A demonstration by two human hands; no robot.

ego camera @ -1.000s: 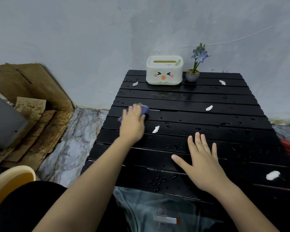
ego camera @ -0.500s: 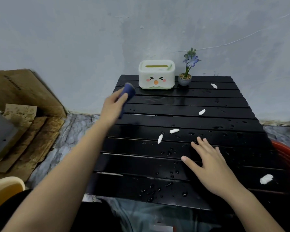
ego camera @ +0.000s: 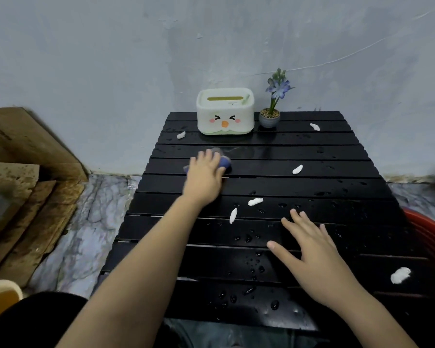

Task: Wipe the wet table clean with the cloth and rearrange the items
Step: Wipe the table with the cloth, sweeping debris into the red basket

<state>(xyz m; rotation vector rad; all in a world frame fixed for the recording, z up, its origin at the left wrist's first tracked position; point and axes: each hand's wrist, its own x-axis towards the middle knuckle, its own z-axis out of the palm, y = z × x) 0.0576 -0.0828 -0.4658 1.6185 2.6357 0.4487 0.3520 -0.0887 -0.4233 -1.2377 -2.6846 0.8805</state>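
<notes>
A black slatted table [ego camera: 337, 187] carries water drops and several white paper scraps, among them one scrap [ego camera: 233, 215] near the middle. My left hand [ego camera: 204, 175] presses a blue cloth [ego camera: 224, 162] flat on the slats at the table's left middle, and the cloth is mostly hidden under the palm. Spread flat on the wet slats near the front lies my right hand [ego camera: 309, 249], holding nothing. A white tissue box with a face [ego camera: 225, 111] and a small potted blue flower [ego camera: 270, 116] stand at the far edge.
Cardboard sheets [ego camera: 28, 187] lean against the wall on the left. A yellow tub rim [ego camera: 0, 292] is at the bottom left, and a red basin [ego camera: 432, 234] sits right of the table. A marbled floor lies between.
My left hand, lifted with the cloth toward the table's far left edge half a second ago, has come back down onto the slats. My right hand has stayed flat in place.
</notes>
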